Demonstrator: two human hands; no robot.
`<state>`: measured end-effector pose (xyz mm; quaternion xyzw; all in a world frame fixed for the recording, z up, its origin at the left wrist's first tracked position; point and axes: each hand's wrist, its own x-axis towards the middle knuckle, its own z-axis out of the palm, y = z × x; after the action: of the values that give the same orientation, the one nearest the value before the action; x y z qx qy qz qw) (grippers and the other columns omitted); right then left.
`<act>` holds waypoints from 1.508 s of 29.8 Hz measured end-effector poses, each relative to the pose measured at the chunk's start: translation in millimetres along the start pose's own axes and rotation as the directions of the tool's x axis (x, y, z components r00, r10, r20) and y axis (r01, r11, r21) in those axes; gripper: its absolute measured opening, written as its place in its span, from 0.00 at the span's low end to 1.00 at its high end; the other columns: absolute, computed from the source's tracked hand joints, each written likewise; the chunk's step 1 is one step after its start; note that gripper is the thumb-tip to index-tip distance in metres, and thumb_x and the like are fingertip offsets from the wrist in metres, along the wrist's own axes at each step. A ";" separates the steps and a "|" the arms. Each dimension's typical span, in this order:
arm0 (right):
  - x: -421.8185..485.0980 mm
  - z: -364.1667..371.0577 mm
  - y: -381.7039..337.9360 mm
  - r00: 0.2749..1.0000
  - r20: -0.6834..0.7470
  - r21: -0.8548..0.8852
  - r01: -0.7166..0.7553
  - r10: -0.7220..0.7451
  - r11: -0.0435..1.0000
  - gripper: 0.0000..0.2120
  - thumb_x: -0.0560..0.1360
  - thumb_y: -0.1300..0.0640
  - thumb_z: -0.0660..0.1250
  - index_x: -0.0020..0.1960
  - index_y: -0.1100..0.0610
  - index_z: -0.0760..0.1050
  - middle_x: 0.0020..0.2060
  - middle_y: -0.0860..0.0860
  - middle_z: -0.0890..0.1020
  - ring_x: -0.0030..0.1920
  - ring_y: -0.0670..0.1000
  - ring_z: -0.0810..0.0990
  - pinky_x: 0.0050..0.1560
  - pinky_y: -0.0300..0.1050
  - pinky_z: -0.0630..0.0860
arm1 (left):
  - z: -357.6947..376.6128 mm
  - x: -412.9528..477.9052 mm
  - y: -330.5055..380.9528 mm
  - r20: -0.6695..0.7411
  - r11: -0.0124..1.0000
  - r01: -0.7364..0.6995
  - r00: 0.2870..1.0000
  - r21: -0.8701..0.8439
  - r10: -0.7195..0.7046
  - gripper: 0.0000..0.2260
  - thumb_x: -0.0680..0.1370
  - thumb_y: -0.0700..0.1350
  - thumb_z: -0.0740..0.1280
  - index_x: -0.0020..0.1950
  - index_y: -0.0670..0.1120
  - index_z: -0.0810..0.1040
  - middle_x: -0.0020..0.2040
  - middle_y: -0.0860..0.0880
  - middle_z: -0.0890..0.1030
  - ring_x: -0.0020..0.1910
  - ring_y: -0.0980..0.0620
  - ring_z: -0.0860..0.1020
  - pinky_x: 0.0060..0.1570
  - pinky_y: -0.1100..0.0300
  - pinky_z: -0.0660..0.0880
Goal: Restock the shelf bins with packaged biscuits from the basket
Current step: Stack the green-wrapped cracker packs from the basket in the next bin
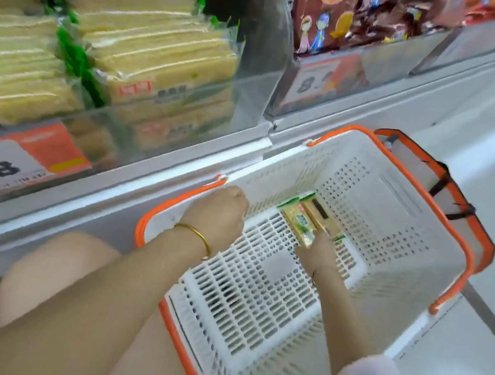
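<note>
Plastic film wraps the two biscuit packets in the basket, so I judge them light, slick on the faces and easy to crush: the biscuits inside would likely crack if squeezed across the flat or bent along the length. Recommended hold: across the narrow width near the middle, thumb on one long edge and fingers on the other, light pressure only. The crimped end seals make a poor hold, since the film there may slip or tear. Both packets lie side by side, touching, on the perforated floor of the basket, toward its shelf-side wall. Each is a long, flat, yellowish block with green ends and a printed label; the one farther from me shows a darker brown face. My right hand is down inside the basket at the near ends of the packets. Its fingers are hidden under the hand, so I cannot tell whether they grip a packet. My left hand is curled into a fist on the basket rim at the shelf side, holding it. Above and to the left, the clear shelf bin carries stacked packs in pale yellow with green seals, with an orange price tag on its front.
</note>
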<state>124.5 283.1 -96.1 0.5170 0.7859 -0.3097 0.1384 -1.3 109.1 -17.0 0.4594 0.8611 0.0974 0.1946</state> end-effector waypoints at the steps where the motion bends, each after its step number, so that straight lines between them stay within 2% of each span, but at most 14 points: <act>1: 15.6 6.7 -0.2 0.999 -0.031 -0.069 -0.010 0.008 0.998 0.30 0.76 0.57 0.66 0.72 0.61 0.57 0.71 0.61 0.62 0.63 0.60 0.70 0.57 0.52 0.72 | 1.0 6.6 -1.8 0.003 1.000 0.011 1.000 -0.007 -0.011 0.15 0.79 0.38 0.56 0.63 0.41 0.74 0.63 0.45 0.71 0.61 0.45 0.72 0.60 0.50 0.71; 3: 44.5 16.8 0.4 0.996 -0.085 -0.182 -0.016 0.001 0.983 0.35 0.74 0.54 0.68 0.74 0.58 0.53 0.74 0.60 0.55 0.72 0.62 0.58 0.67 0.57 0.65 | 1.5 17.0 -2.0 0.007 1.000 0.021 1.000 -0.014 -0.021 0.14 0.79 0.38 0.56 0.63 0.41 0.74 0.63 0.44 0.71 0.61 0.45 0.72 0.60 0.49 0.70; 6: 79.9 18.2 4.8 0.990 -0.137 -0.279 -0.028 -0.011 0.960 0.44 0.71 0.48 0.71 0.75 0.56 0.48 0.75 0.59 0.50 0.74 0.62 0.51 0.69 0.60 0.61 | 3.7 24.5 0.1 0.016 0.998 0.022 1.000 -0.058 -0.021 0.14 0.79 0.38 0.56 0.61 0.41 0.75 0.62 0.45 0.71 0.58 0.46 0.73 0.58 0.50 0.71; 10: 105.3 21.6 15.4 0.993 -0.106 -0.243 -0.080 0.055 0.967 0.51 0.67 0.42 0.73 0.76 0.53 0.43 0.76 0.56 0.47 0.74 0.62 0.52 0.68 0.63 0.62 | 6.0 28.5 1.6 0.010 0.989 0.036 0.999 -0.142 -0.035 0.13 0.79 0.39 0.56 0.60 0.40 0.75 0.61 0.45 0.72 0.56 0.46 0.74 0.57 0.49 0.72; 14: 105.3 27.7 20.1 0.990 -0.124 -0.358 -0.110 0.070 0.927 0.49 0.65 0.34 0.69 0.74 0.53 0.49 0.69 0.58 0.64 0.68 0.61 0.63 0.60 0.57 0.67 | 7.7 28.9 1.0 0.022 0.984 0.067 0.998 -0.165 -0.064 0.14 0.79 0.39 0.56 0.60 0.41 0.76 0.61 0.46 0.72 0.57 0.47 0.74 0.58 0.50 0.72; 16: 102.9 29.8 23.7 0.992 -0.112 -0.369 -0.100 0.063 0.924 0.46 0.64 0.33 0.69 0.72 0.54 0.54 0.66 0.59 0.65 0.66 0.61 0.64 0.59 0.57 0.68 | 8.0 28.7 2.7 0.027 0.983 0.073 0.997 -0.169 -0.070 0.14 0.79 0.40 0.56 0.61 0.41 0.76 0.60 0.46 0.72 0.57 0.47 0.74 0.59 0.50 0.72; 21: 94.7 33.9 36.1 0.994 -0.069 -0.240 -0.104 0.089 0.965 0.38 0.61 0.35 0.73 0.60 0.55 0.65 0.61 0.57 0.68 0.56 0.60 0.74 0.50 0.56 0.77 | 10.1 27.5 5.8 0.069 0.977 0.089 0.995 -0.193 -0.077 0.14 0.80 0.40 0.55 0.62 0.43 0.75 0.62 0.46 0.71 0.59 0.48 0.72 0.60 0.51 0.71; 25: 89.1 23.1 39.1 0.996 -0.055 -0.003 -0.066 0.065 0.998 0.32 0.68 0.42 0.71 0.65 0.56 0.68 0.54 0.54 0.78 0.47 0.54 0.77 0.44 0.47 0.77 | 11.1 26.3 5.3 0.080 0.977 0.106 0.992 -0.183 -0.093 0.15 0.79 0.41 0.55 0.62 0.43 0.75 0.62 0.46 0.71 0.58 0.48 0.73 0.59 0.52 0.71; 27: 87.1 18.2 42.2 0.987 -0.117 0.234 -0.081 0.111 0.969 0.22 0.74 0.50 0.68 0.63 0.57 0.69 0.50 0.55 0.78 0.44 0.53 0.75 0.41 0.45 0.72 | 11.7 26.1 5.4 0.086 0.977 0.114 0.991 -0.182 -0.100 0.14 0.79 0.41 0.55 0.62 0.43 0.75 0.62 0.46 0.72 0.57 0.48 0.73 0.59 0.51 0.72; 29: 83.9 14.1 44.1 0.972 -0.188 0.422 -0.048 0.140 0.905 0.09 0.75 0.54 0.66 0.52 0.58 0.70 0.40 0.54 0.76 0.38 0.53 0.73 0.39 0.46 0.70 | 12.1 26.1 5.7 0.088 0.976 0.115 0.991 -0.183 -0.101 0.14 0.79 0.41 0.55 0.62 0.43 0.75 0.62 0.46 0.72 0.57 0.48 0.73 0.59 0.51 0.72; 32: 76.4 13.4 41.9 0.992 -0.056 0.578 -0.060 0.113 0.814 0.06 0.75 0.54 0.67 0.46 0.57 0.75 0.38 0.53 0.78 0.39 0.54 0.77 0.40 0.47 0.75 | 12.1 26.2 6.0 0.092 0.976 0.121 0.990 -0.182 -0.105 0.14 0.79 0.42 0.55 0.62 0.44 0.75 0.62 0.46 0.72 0.57 0.47 0.73 0.59 0.51 0.72; 35: 74.8 26.5 40.4 0.995 0.056 0.408 -0.100 0.085 0.908 0.11 0.74 0.49 0.67 0.51 0.55 0.76 0.43 0.52 0.79 0.42 0.52 0.77 0.42 0.45 0.74 | 12.9 25.1 4.5 0.105 0.975 0.133 0.988 -0.177 -0.115 0.14 0.80 0.42 0.55 0.61 0.44 0.75 0.62 0.46 0.72 0.58 0.47 0.73 0.59 0.51 0.72; 40: 74.3 47.3 31.8 0.999 -0.022 -0.136 -0.048 0.046 0.989 0.13 0.72 0.44 0.68 0.45 0.53 0.72 0.43 0.53 0.78 0.42 0.54 0.77 0.31 0.42 0.70 | 14.3 25.9 1.9 0.109 0.977 0.128 0.988 -0.173 -0.110 0.14 0.80 0.42 0.56 0.62 0.43 0.75 0.61 0.46 0.72 0.58 0.47 0.73 0.60 0.50 0.71; 45: 69.6 52.3 23.0 0.998 -0.031 -0.035 -0.064 0.063 0.997 0.14 0.70 0.48 0.71 0.42 0.55 0.69 0.52 0.55 0.72 0.32 0.48 0.69 0.27 0.40 0.64 | 15.4 24.4 0.7 0.109 0.976 0.127 0.988 -0.175 -0.109 0.14 0.80 0.42 0.55 0.62 0.43 0.74 0.61 0.46 0.72 0.58 0.47 0.73 0.59 0.50 0.72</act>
<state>110.1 307.1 -181.7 0.5437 0.7766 -0.2833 0.1454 -6.5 129.5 -36.7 0.3922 0.8637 0.1409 0.2836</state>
